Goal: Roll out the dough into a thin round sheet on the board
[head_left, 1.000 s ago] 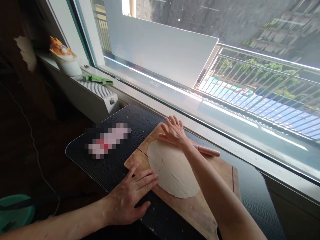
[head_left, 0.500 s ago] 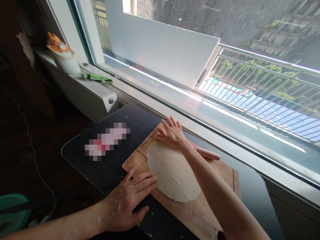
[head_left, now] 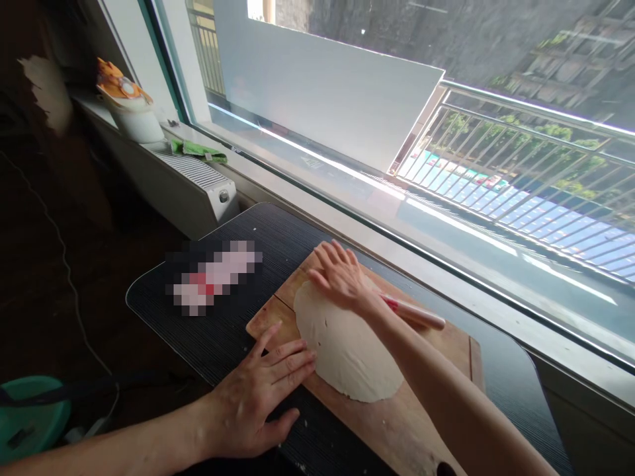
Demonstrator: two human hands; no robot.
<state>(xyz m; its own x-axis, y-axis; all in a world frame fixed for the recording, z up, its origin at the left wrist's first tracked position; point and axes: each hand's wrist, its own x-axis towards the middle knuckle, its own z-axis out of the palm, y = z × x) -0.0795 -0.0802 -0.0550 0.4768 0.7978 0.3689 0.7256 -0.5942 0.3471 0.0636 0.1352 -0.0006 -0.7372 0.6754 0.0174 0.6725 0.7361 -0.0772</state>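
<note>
A flat oval sheet of pale dough (head_left: 342,344) lies on a wooden board (head_left: 397,416) on a black ribbed table (head_left: 238,330). My right hand (head_left: 340,276) presses flat, fingers stretched out, on a wooden rolling pin (head_left: 417,313) at the dough's far edge; most of the pin is hidden under the hand. My left hand (head_left: 258,390) rests palm down with fingers spread on the board's near left edge, fingertips touching the dough's rim.
A blurred-out object (head_left: 213,277) lies on the table to the left of the board. A white radiator (head_left: 193,185) with a green cloth (head_left: 198,151) and a white pot (head_left: 131,119) stands at the back left. A window sill runs behind the table. A teal bin (head_left: 30,416) is at lower left.
My right hand has drawn the rolling pin a little nearer over the dough's far edge. The left hand has stayed on the board's edge.
</note>
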